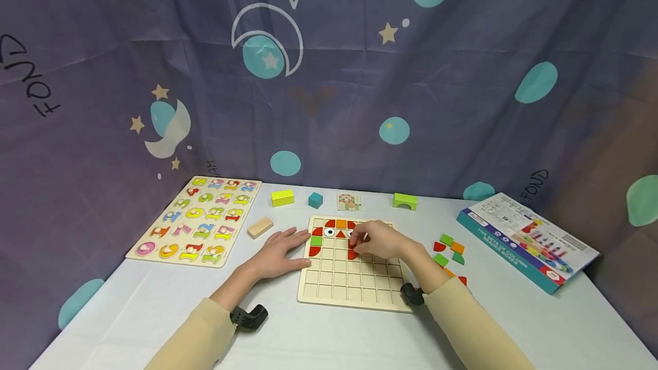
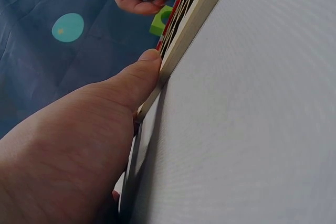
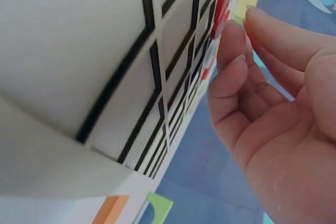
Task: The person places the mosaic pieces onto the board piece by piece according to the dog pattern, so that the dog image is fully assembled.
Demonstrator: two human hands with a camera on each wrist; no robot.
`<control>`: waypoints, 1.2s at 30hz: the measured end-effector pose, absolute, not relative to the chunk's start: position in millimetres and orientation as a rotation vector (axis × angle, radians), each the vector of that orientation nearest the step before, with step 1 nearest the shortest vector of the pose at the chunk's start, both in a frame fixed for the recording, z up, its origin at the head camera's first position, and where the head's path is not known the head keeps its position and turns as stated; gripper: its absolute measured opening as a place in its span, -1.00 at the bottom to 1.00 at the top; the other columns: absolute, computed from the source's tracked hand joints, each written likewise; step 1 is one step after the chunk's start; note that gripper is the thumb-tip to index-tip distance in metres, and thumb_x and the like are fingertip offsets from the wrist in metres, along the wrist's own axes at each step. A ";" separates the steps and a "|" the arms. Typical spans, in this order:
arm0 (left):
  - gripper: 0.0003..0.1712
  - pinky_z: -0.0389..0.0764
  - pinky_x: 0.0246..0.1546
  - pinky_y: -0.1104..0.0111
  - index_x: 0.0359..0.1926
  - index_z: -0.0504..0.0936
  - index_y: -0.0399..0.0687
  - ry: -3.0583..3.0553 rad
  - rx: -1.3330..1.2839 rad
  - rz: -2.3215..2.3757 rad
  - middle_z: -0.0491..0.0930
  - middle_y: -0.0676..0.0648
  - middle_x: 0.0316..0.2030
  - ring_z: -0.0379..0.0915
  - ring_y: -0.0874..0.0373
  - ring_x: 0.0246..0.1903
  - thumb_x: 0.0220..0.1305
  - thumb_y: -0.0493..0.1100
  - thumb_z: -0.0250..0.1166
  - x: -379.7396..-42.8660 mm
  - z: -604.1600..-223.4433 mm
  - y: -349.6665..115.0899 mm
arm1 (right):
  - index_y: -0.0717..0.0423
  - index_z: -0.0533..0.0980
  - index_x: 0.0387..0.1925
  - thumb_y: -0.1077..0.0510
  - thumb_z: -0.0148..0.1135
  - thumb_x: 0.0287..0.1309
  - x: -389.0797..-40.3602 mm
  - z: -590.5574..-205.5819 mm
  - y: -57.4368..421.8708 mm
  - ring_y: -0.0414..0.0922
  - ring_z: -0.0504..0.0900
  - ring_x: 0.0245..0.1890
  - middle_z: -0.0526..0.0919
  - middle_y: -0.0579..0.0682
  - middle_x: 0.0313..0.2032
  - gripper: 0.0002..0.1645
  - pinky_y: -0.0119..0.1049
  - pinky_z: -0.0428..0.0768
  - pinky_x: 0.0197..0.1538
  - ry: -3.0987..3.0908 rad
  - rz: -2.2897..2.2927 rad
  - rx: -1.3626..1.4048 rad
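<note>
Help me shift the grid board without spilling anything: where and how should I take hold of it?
Probably by its left and right edges, one hand from each side, thumbs above. The grid board is thin and lies flat, with tiles set in its far rows, so keeping it level seems wise. The left hand touches the left edge.

The right hand [image 1: 379, 240] hides part of the board [image 1: 334, 278]. The card's [image 1: 349, 202] picture is too tiny to tell. The bottom edge cuts off both sleeves [image 1: 192, 338].
</note>
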State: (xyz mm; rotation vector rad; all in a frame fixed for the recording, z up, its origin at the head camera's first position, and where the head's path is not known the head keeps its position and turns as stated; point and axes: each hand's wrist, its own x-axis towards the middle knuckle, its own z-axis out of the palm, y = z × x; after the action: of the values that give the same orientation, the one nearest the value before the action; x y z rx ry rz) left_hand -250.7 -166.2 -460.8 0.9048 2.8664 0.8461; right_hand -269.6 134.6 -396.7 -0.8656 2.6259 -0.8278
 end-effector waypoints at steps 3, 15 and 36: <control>-0.15 -0.05 0.46 -0.08 0.48 0.36 -0.14 2.866 0.911 0.851 0.31 -0.08 0.45 0.00 -0.16 0.49 0.34 0.22 0.30 -250.0 -460.1 -166.3 | 0.11 0.62 -0.31 0.32 0.38 0.21 -268.6 -396.3 135.9 -0.18 0.49 -0.39 0.58 -0.14 -0.41 -0.91 -0.28 0.51 -0.27 2.612 -0.824 -0.874; -0.15 -0.07 0.46 -0.08 0.48 0.35 -0.14 2.852 0.899 0.868 0.30 -0.09 0.45 -0.02 -0.16 0.50 0.34 0.21 0.31 -248.4 -458.5 -164.1 | 0.13 0.63 -0.30 0.31 0.39 0.20 -266.6 -399.0 140.5 -0.21 0.51 -0.37 0.59 -0.16 -0.40 -0.93 -0.32 0.55 -0.24 2.576 -0.813 -0.922; -0.15 -0.06 0.46 -0.08 0.48 0.35 -0.12 2.863 0.883 0.849 0.30 -0.08 0.45 -0.01 -0.16 0.49 0.34 0.23 0.29 -248.7 -458.7 -166.8 | 0.19 0.60 -0.18 0.21 0.37 0.27 -256.1 -389.4 223.4 -0.04 0.54 -0.37 0.59 -0.04 -0.33 -0.85 -0.28 0.56 -0.28 2.630 -0.988 -0.678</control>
State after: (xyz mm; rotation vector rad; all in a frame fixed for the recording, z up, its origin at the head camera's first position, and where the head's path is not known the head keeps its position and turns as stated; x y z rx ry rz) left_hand -248.7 -166.8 -458.7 0.8828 2.8627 0.8487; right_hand -256.1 223.4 -389.4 -0.6785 2.6302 -0.9882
